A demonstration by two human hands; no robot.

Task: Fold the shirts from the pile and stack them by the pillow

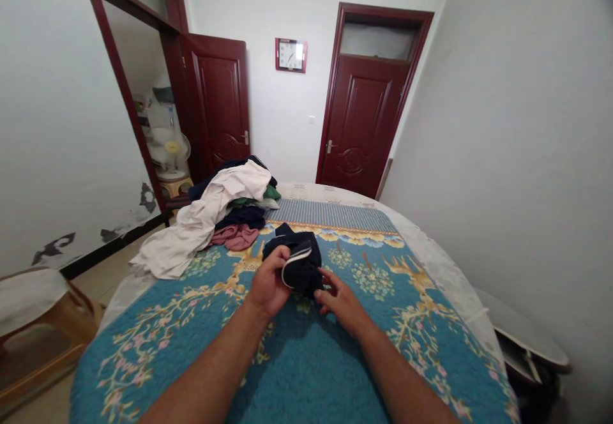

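Bunching between left hand [271, 283] and right hand [339, 299], dark garment [306, 273] pinched by both.

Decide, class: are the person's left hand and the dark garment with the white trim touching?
Touching. The head view shows the left hand gripping the dark garment, its thumb lying over the cloth near the white trim.

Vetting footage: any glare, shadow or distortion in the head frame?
Head view: glare on the wall clock; head view: soft shadow on the teal cover; head view: door frames lean, likely wide-angle distortion; head view: folds hard to read in the dark cloth.
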